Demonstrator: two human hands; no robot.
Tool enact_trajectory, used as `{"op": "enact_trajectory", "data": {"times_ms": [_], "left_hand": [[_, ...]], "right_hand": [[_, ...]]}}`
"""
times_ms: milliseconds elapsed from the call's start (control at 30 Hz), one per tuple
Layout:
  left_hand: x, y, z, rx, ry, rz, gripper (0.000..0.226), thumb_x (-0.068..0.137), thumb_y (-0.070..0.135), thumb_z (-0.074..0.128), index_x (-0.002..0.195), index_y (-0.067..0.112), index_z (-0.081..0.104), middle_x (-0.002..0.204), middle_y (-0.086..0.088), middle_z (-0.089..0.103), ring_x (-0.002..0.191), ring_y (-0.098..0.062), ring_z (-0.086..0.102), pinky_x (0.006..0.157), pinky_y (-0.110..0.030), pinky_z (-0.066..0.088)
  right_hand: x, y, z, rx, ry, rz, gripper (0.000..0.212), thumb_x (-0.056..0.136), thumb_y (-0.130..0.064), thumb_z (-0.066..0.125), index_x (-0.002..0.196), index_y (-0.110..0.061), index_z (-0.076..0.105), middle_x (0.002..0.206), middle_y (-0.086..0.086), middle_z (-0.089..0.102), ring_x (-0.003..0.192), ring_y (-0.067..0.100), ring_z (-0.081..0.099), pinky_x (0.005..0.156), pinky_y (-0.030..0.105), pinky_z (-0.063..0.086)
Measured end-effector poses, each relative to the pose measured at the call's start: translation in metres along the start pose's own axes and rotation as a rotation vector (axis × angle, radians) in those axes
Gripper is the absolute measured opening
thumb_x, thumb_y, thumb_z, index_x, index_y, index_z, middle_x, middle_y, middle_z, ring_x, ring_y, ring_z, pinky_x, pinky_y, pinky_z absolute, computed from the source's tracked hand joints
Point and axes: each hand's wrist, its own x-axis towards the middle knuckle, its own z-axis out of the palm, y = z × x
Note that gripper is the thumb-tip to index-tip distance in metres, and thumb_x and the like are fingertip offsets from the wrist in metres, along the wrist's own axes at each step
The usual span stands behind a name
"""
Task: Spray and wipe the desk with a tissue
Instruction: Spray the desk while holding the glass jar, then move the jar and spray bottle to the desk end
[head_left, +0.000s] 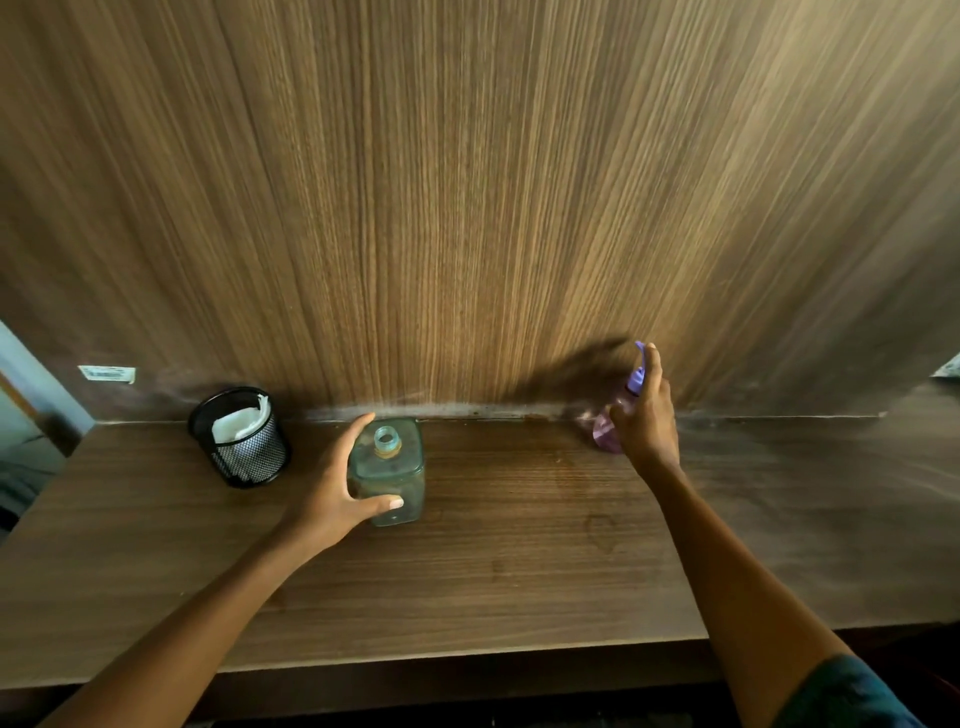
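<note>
The right hand (647, 415) is wrapped round the neck of a purple spray bottle (605, 434), with the forefinger lying up over the spray head. The bottle is tilted, its clear purple body low and close to the back edge of the bench (519, 571), near the wall panel (467, 208). Whether its base touches the bench I cannot tell. A dark shadow of hand and bottle falls on the panel just to the left.

The left hand (332, 493) spans a square greenish glass bottle (395, 467), thumb curled across its near face and fingers reaching round its far side. The bottle stands upright on the bench with an open neck and no cap.

Left of that hand, a black mesh cup (244, 452) stands on the bench beside the panel, tilted slightly, and the white tissue (236, 423) sits inside it, rising to the rim.

The bench is dark wood with faint stains between the two hands. A small white sticker (106, 373) is fixed low on the panel at the left. A dark teal sleeve (852, 696) shows at the right upper arm.
</note>
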Motion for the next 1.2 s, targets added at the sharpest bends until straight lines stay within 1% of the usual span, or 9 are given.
{"op": "enact_trajectory", "data": {"times_ms": [233, 433, 500, 600, 700, 800, 933, 1067, 1200], "left_hand": [[0.000, -0.002, -0.001, -0.004, 0.000, -0.001, 0.101, 0.059, 0.009, 0.085, 0.125, 0.054, 0.023, 0.141, 0.008, 0.035, 0.131, -0.008, 0.035, 0.108, -0.029, 0.030], [-0.001, -0.002, -0.001, -0.010, -0.012, -0.011, 0.100, 0.060, 0.009, 0.084, 0.137, 0.037, 0.026, 0.143, 0.006, 0.035, 0.129, -0.008, 0.035, 0.106, -0.027, 0.030], [-0.001, 0.000, 0.000, -0.003, -0.012, -0.016, 0.100, 0.060, 0.006, 0.083, 0.140, 0.028, 0.027, 0.142, 0.006, 0.035, 0.127, -0.006, 0.034, 0.103, -0.023, 0.029], [-0.002, 0.004, 0.001, -0.016, 0.011, -0.046, 0.102, 0.058, 0.007, 0.085, 0.141, 0.027, 0.029, 0.142, 0.004, 0.037, 0.128, -0.009, 0.037, 0.105, -0.027, 0.032], [-0.006, 0.018, 0.011, -0.023, 0.061, -0.058, 0.104, 0.053, 0.005, 0.086, 0.140, 0.025, 0.032, 0.138, 0.006, 0.040, 0.127, -0.009, 0.038, 0.105, -0.027, 0.033], [-0.010, 0.041, 0.044, -0.041, 0.079, -0.031, 0.104, 0.052, 0.001, 0.085, 0.140, 0.023, 0.034, 0.133, 0.008, 0.040, 0.126, -0.009, 0.037, 0.103, -0.023, 0.031], [-0.024, 0.083, 0.099, -0.145, 0.129, -0.067, 0.093, 0.058, -0.011, 0.071, 0.138, 0.020, 0.036, 0.135, -0.006, 0.043, 0.122, -0.010, 0.042, 0.089, 0.003, 0.029], [-0.025, 0.111, 0.132, -0.103, 0.032, 0.010, 0.098, 0.064, 0.000, 0.071, 0.145, 0.027, 0.021, 0.140, -0.005, 0.038, 0.127, -0.014, 0.042, 0.100, -0.020, 0.039], [-0.028, 0.119, 0.144, -0.112, -0.179, 0.042, 0.090, 0.074, 0.012, 0.071, 0.146, 0.027, 0.019, 0.139, 0.013, 0.030, 0.127, 0.001, 0.028, 0.103, -0.017, 0.028]], "right_hand": [[0.005, 0.010, 0.001, 0.045, 0.003, -0.013, 0.091, 0.085, -0.003, 0.060, 0.149, -0.030, 0.001, 0.149, 0.017, 0.025, 0.131, 0.036, 0.036, 0.100, 0.057, 0.039], [0.005, 0.009, 0.004, -0.041, 0.031, -0.013, 0.112, 0.070, -0.004, 0.076, 0.150, -0.017, -0.002, 0.158, 0.014, -0.002, 0.144, 0.035, 0.006, 0.112, 0.052, 0.022], [-0.008, -0.001, 0.008, -0.124, 0.182, 0.034, 0.103, 0.073, -0.007, 0.073, 0.150, -0.016, 0.005, 0.157, 0.018, 0.004, 0.143, 0.036, 0.012, 0.113, 0.047, 0.022], [-0.052, -0.017, 0.029, -0.158, 0.421, -0.074, 0.068, 0.072, -0.002, 0.062, 0.136, -0.004, 0.041, 0.136, 0.026, 0.044, 0.120, 0.042, 0.044, 0.100, 0.035, 0.032], [-0.107, -0.032, 0.068, 0.074, -0.017, -0.127, 0.051, 0.070, -0.019, 0.050, 0.120, -0.010, 0.057, 0.115, 0.013, 0.059, 0.105, 0.036, 0.056, 0.092, 0.028, 0.042], [-0.137, -0.043, 0.092, 0.285, -0.317, -0.161, 0.078, 0.069, -0.022, 0.066, 0.140, -0.023, 0.033, 0.135, -0.008, 0.042, 0.125, 0.019, 0.045, 0.102, 0.043, 0.044], [-0.160, -0.054, 0.086, 0.403, -0.056, -0.116, 0.099, 0.068, -0.024, 0.073, 0.145, -0.031, 0.011, 0.150, 0.006, 0.032, 0.137, 0.019, 0.036, 0.110, 0.041, 0.037], [-0.155, -0.049, 0.058, 0.357, 0.204, 0.012, 0.089, 0.070, -0.046, 0.054, 0.146, -0.017, 0.018, 0.149, 0.011, 0.033, 0.136, 0.024, 0.037, 0.108, 0.040, 0.036], [-0.130, -0.008, 0.026, 0.231, 0.304, 0.074, 0.095, 0.064, -0.036, 0.071, 0.143, -0.009, 0.026, 0.144, 0.016, 0.040, 0.132, 0.028, 0.041, 0.106, 0.044, 0.039]]}}
